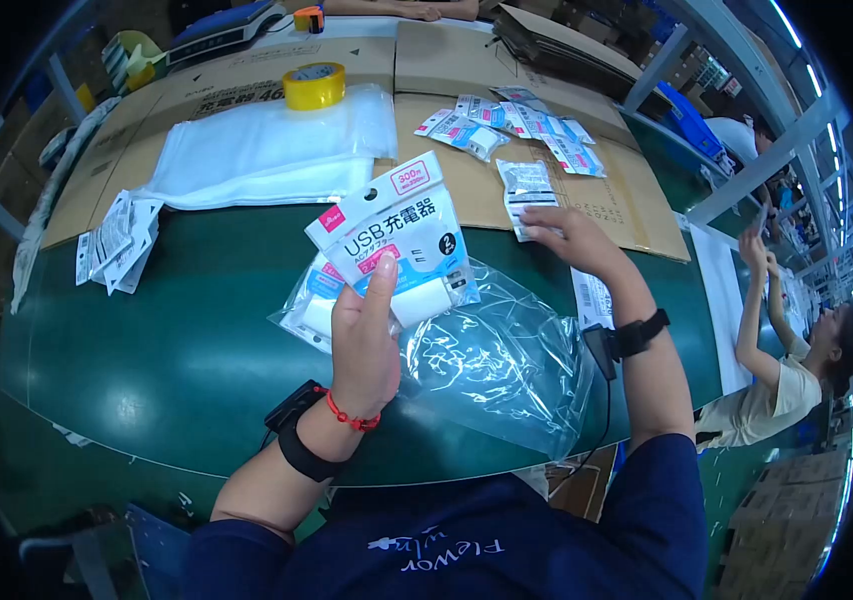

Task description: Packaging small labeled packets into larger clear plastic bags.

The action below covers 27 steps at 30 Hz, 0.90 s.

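I see my left hand (365, 345) raised over the green worktop (177, 350), its grip pinching a charger pack (397, 240): thumb on the front of the white card, fingers behind it. The pack is held upright and tilted slightly, clear of the worktop. Behind it in the same hand is a second small pack (312, 300) in a clear sleeve; I cannot tell if the fingers clamp it as well.

A large clear bag (507, 365) lies crumpled on the worktop just right of the left hand, reaching to the near edge.

My right hand (572, 235) is stretched forward, fingers spread and flat, fingertips touching a small label sheet (525, 190) at the edge of the cardboard (637, 205). Nothing is pinched in that grip.

Further back on the cardboard, a scatter of small packs (507, 125) lies near the label sheet. A stack of white bags (267, 150) lies left of them, with a yellow tape roll (314, 85) at its far edge. A pile of label sheets (117, 240) lies at the left of the worktop, well apart from both hands.

Another person (787, 370) sits at the right, arms raised.
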{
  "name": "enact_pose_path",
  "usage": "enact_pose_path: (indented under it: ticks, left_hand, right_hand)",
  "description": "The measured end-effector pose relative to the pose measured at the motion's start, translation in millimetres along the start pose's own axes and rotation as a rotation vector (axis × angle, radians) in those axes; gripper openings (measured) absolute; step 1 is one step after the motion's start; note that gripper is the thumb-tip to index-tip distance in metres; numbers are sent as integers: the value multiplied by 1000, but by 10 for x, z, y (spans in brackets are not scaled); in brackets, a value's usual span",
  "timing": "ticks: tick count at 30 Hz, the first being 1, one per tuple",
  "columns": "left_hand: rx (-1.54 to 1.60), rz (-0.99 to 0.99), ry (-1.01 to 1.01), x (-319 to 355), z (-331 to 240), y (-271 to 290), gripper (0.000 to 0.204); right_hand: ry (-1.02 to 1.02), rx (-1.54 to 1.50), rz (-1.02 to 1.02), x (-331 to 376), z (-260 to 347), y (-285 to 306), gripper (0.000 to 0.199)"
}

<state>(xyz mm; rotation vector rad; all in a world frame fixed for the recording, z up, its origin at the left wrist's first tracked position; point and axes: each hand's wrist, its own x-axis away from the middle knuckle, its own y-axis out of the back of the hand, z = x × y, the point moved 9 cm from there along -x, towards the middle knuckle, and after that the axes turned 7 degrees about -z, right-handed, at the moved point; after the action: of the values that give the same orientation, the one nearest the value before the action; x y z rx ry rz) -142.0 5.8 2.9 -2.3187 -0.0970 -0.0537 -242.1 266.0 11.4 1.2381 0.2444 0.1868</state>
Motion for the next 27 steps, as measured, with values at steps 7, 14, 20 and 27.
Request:
enact_pose_path:
  ticks: [7,14,20,27]
  left_hand:
    - [-52,70,13,17,59,-115,34]
    - [-162,88,-28,3,130,-47,31]
    - [-269,154,-47,39,133,-83,30]
    - [-470,260,-185,116,74,-155,34]
  right_hand:
    - [-212,-86,-563,-98,-445,385,62]
    - [-334,-334,-364,-336,-400,28,62]
    - [-307,-1035,-322,-69,-4,59,54]
    - [-129,-1497,-304,642,937,56,50]
